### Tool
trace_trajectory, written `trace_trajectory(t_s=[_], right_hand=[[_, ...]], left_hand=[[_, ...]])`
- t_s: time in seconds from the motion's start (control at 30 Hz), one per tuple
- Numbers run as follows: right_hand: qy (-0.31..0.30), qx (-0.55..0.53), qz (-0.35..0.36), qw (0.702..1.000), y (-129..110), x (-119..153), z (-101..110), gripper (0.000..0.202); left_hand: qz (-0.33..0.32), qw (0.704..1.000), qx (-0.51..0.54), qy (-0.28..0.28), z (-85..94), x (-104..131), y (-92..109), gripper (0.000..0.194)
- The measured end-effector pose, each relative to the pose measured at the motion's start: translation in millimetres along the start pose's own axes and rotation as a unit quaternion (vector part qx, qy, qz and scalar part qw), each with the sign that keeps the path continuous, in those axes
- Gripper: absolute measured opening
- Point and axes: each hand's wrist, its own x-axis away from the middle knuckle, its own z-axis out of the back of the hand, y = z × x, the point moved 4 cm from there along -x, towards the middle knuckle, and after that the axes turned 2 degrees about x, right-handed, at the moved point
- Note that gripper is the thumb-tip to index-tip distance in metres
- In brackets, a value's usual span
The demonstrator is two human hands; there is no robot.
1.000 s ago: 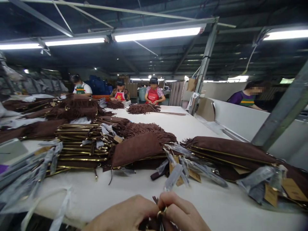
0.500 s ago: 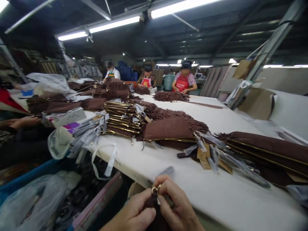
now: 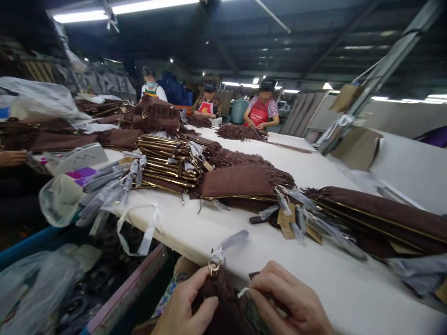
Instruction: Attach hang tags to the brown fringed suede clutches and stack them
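Observation:
A dark brown fabric pouch (image 3: 226, 302) is held low over the table's near edge by my left hand (image 3: 190, 304), its thumb and fingers closed on the cloth. Just above those fingertips stands a gold-coloured ring clasp (image 3: 214, 265), from which a plastic-wrapped strap end (image 3: 235, 238) reaches over the tabletop. To the right of the pouch, my right hand (image 3: 291, 300) is closed in a pinch. A thin white strip (image 3: 243, 292) sticks out at its fingertips, and a small dark end shows above the index finger. The rest of that grip is hidden.
Stacked brown fringed pouches with gold zippers (image 3: 167, 163) lie on the white table (image 3: 209, 228). More pouches (image 3: 380, 214) with paper tags (image 3: 286, 222) lie at right. A blue bin (image 3: 24, 246) with plastic bags stands lower left. Co-workers (image 3: 260, 111) work across the table.
My right hand has moved right, away from the clasp and from my left hand. The ring and wrapped strap end now show more fully. The whole scene has shifted left and up in view.

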Motion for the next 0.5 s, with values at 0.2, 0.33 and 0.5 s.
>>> trace_trajectory(t_s=[0.2, 0.33, 0.5], right_hand=[[0.02, 0.215, 0.131, 0.968, -12.5, -18.0, 0.2, 0.023], [0.081, 0.242, 0.146, 0.956, -9.2, -18.3, -6.0, 0.027], [0.093, 0.257, 0.151, 0.95, -1.9, -7.4, -17.7, 0.026]], left_hand=[[0.001, 0.999, 0.025, -0.021, -12.3, -6.4, -6.8, 0.055], [0.002, 0.999, 0.032, -0.026, -17.2, -6.2, -8.2, 0.054], [0.013, 1.0, 0.018, -0.017, -19.0, -5.4, -6.5, 0.05]])
